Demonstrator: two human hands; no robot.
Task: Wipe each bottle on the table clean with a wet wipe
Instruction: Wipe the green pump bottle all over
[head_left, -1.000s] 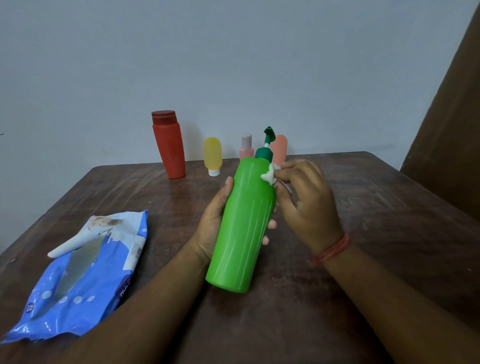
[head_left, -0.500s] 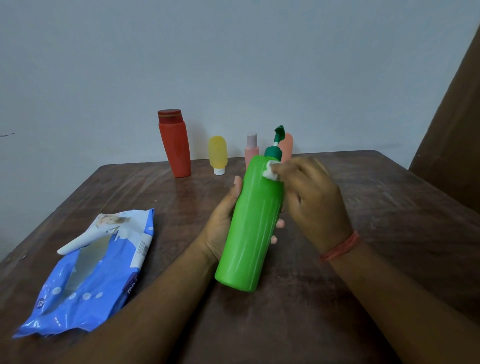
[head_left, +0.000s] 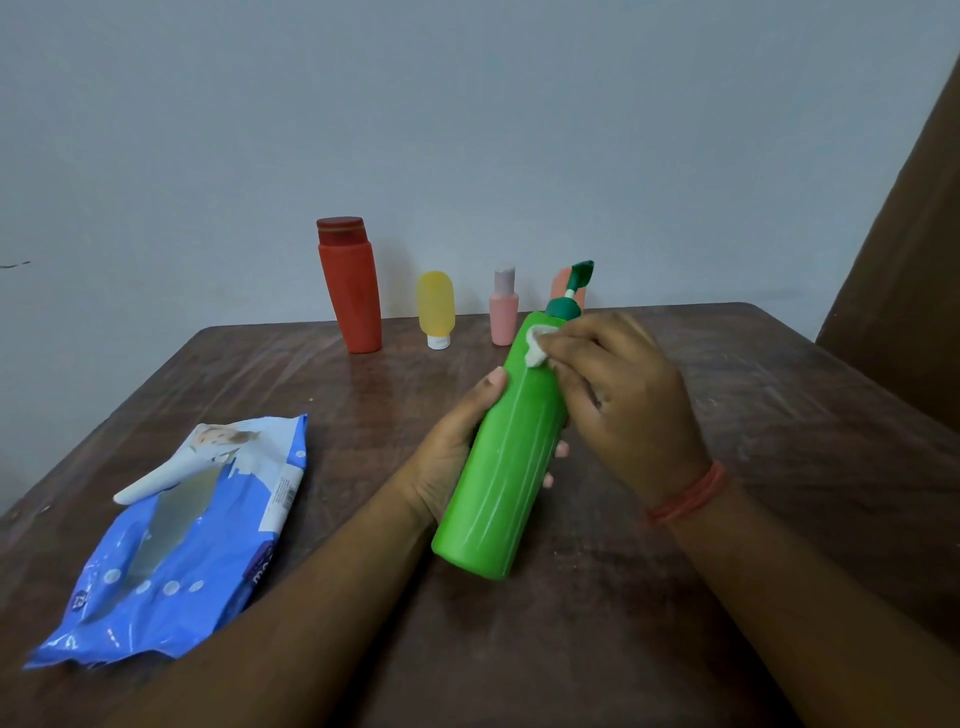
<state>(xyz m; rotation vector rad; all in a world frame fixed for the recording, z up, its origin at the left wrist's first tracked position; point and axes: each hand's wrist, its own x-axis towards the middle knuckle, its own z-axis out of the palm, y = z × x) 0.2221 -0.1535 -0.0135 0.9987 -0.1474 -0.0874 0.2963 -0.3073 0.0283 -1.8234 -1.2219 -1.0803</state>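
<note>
1. The tall bright-green plastic pump bottle (head_left: 501, 457) is at the middle of the view, tilted with its dark-green pump head toward 1 o'clock and its base just above the brown wooden table (head_left: 779, 415), likely so its side faces the wipe.
2. The left hand (head_left: 457, 457) grips the bottle's body from the 9 o'clock side, thumb on the front, steadying it.
3. The right hand (head_left: 623, 405) pinches a small bunched white wet wipe (head_left: 537, 345) against the bottle's shoulder, just below the pump collar.
4. At 8 o'clock lies the blue soft plastic wipe pack (head_left: 171, 545), flap lifted, within easy reach.
5. At 12 o'clock, along the wall, stand a red bottle (head_left: 350, 291), a yellow tube (head_left: 435, 306), a pink bottle (head_left: 503, 312) and an orange tube (head_left: 561, 283), apparently awaiting wiping.
</note>
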